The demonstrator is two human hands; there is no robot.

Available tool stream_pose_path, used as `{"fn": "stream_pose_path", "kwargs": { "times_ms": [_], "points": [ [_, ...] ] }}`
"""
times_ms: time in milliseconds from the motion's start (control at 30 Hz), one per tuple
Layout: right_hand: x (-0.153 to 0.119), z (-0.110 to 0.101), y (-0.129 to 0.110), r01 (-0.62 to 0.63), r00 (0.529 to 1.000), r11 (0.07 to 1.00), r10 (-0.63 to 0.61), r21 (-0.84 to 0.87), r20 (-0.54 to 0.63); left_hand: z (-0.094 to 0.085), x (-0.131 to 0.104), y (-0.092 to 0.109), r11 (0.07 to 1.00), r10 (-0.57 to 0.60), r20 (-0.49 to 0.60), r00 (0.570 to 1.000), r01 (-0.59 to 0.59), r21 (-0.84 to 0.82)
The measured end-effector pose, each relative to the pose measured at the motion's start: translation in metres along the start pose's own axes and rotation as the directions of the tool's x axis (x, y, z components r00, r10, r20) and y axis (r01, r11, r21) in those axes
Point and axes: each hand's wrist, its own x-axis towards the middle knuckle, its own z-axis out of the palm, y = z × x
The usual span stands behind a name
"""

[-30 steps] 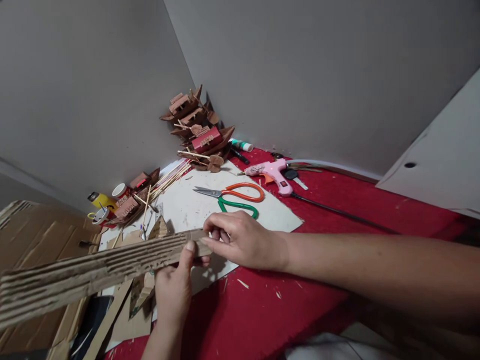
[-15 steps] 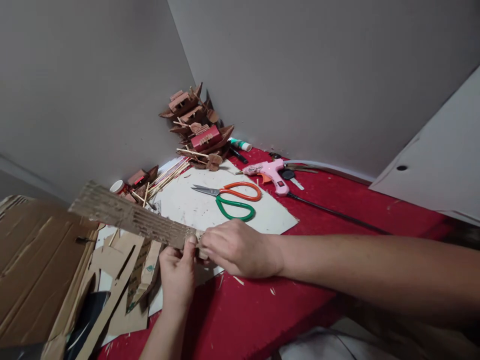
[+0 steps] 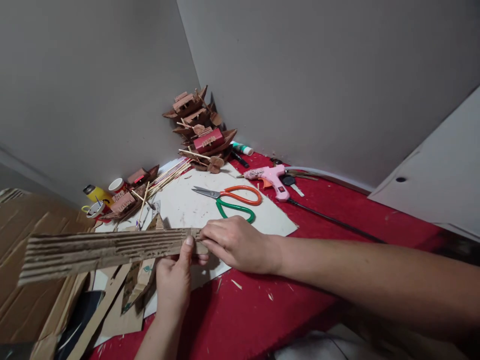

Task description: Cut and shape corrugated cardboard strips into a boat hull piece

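While the left hand [image 3: 173, 280] pinches the corrugated cardboard strip [image 3: 90, 252] near its right end, thumb on top, fingers under, the right hand [image 3: 236, 245] has its fingertips closed on that same end. Exact right thumb contact is hard to see. Strip is held up over the bench [image 3: 240, 315]; the long free part runs out to 10 o'clock from the left hand, 9 from the right. Folded cardboard piece [image 3: 146, 275] sits just beside the left hand at 9, partly under the strip.

From the right hand: scissors [image 3: 218, 194] at 12, near, lying on the white sheet [image 3: 183, 200], blades pointing roughly 9. Pink glue gun [image 3: 275, 176] at 1. Stacked cardboard model boats [image 3: 208, 141] farther out, between 11 and 12, near the wall corner.
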Motion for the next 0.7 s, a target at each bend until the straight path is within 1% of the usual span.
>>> {"fn": "stream_pose_path", "kwargs": {
  "times_ms": [67,133,167,200,233,267,300,367,433,500,533,600,633,700],
  "points": [
    [-0.002,-0.002,-0.004,0.103,0.995,0.995,-0.103,0.012,0.015,-0.002,0.005,-0.004,0.997,0.067,-0.039,0.997,-0.065,0.049],
    [-0.005,-0.004,-0.013,0.264,0.963,0.961,-0.267,0.08,0.033,-0.007,0.014,-0.01,0.997,0.064,-0.105,0.992,-0.06,0.049],
    [-0.006,-0.005,-0.017,0.339,0.938,0.932,-0.345,0.127,0.035,-0.009,0.02,-0.013,1.0,0.014,-0.138,0.99,-0.012,0.011],
    [-0.007,-0.006,-0.021,0.389,0.916,0.904,-0.4,0.176,0.031,-0.012,0.025,-0.016,0.997,-0.051,-0.17,0.984,0.041,-0.063],
    [-0.007,-0.007,-0.024,0.408,0.906,0.887,-0.422,0.214,0.021,-0.014,0.03,-0.019,0.986,-0.096,-0.189,0.977,0.067,-0.154],
    [-0.007,-0.009,-0.026,0.403,0.909,0.883,-0.418,0.24,0.012,-0.016,0.034,-0.021,0.967,-0.116,-0.18,0.977,0.07,-0.243],
    [-0.006,-0.01,-0.027,0.383,0.918,0.887,-0.397,0.259,0.004,-0.017,0.037,-0.023,0.946,-0.122,-0.156,0.98,0.068,-0.317],
    [-0.004,-0.011,-0.027,0.342,0.934,0.895,-0.357,0.287,0.0,-0.017,0.039,-0.023,0.913,-0.106,-0.066,0.992,0.071,-0.402],
    [-0.004,-0.011,-0.027,0.31,0.941,0.889,-0.336,0.335,0.021,-0.016,0.038,-0.022,0.895,-0.09,0.015,0.996,0.087,-0.437],
    [-0.005,-0.01,-0.028,0.249,0.955,0.873,-0.293,0.42,0.044,-0.016,0.035,-0.019,0.879,-0.077,0.057,0.995,0.095,-0.466],
    [-0.006,-0.009,-0.028,0.195,0.969,0.863,-0.242,0.467,0.042,-0.016,0.035,-0.018,0.87,-0.073,0.065,0.995,0.096,-0.483],
    [-0.006,-0.008,-0.029,0.053,0.997,0.833,-0.077,0.551,0.021,-0.017,0.034,-0.015,0.857,-0.075,0.063,0.995,0.097,-0.506],
    [-0.005,-0.008,-0.028,-0.018,1.0,0.813,0.02,0.582,0.003,-0.017,0.033,-0.014,0.854,-0.075,0.062,0.995,0.096,-0.511],
    [-0.001,-0.008,-0.024,-0.115,0.982,0.784,0.182,0.61,-0.048,-0.018,0.032,-0.011,0.861,-0.073,0.091,0.993,0.109,-0.497]
  ]
}}
